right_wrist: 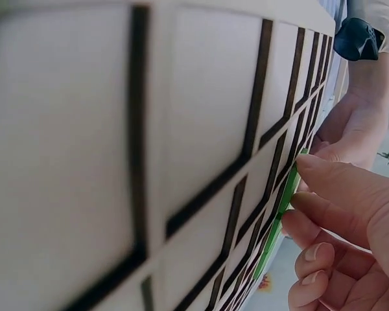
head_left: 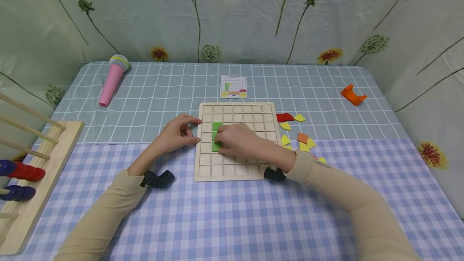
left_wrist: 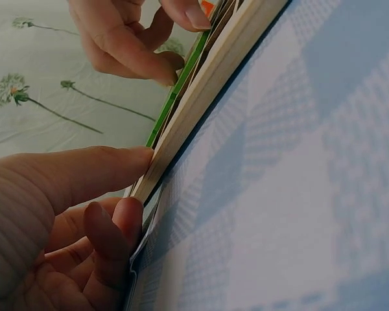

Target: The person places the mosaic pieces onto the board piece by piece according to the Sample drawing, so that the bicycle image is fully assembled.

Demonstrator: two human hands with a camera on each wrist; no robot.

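Observation:
A wooden grid board [head_left: 232, 169] lies flat on the table. On its left side a column of green square tiles [head_left: 217, 126] sits in the grid. My right hand [head_left: 237, 140] is over the column and pinches the lowest green square tile [right_wrist: 290, 184] between thumb and fingertips. That hand hides part of the tiles. At the board's left edge my left hand [head_left: 177, 132] rests, its thumb [left_wrist: 117, 165] and a finger extended and spread along the rim, touching it. The left hand's other fingers are loosely bent.
Yellow, orange and red pieces [head_left: 285, 125] lie right of the board. A pattern card [head_left: 233, 88] lies behind it. Toward the table's back are a pink toy microphone [head_left: 112, 79] and an orange curved piece [head_left: 352, 95]. A wooden bead frame [head_left: 54, 160] stands at left.

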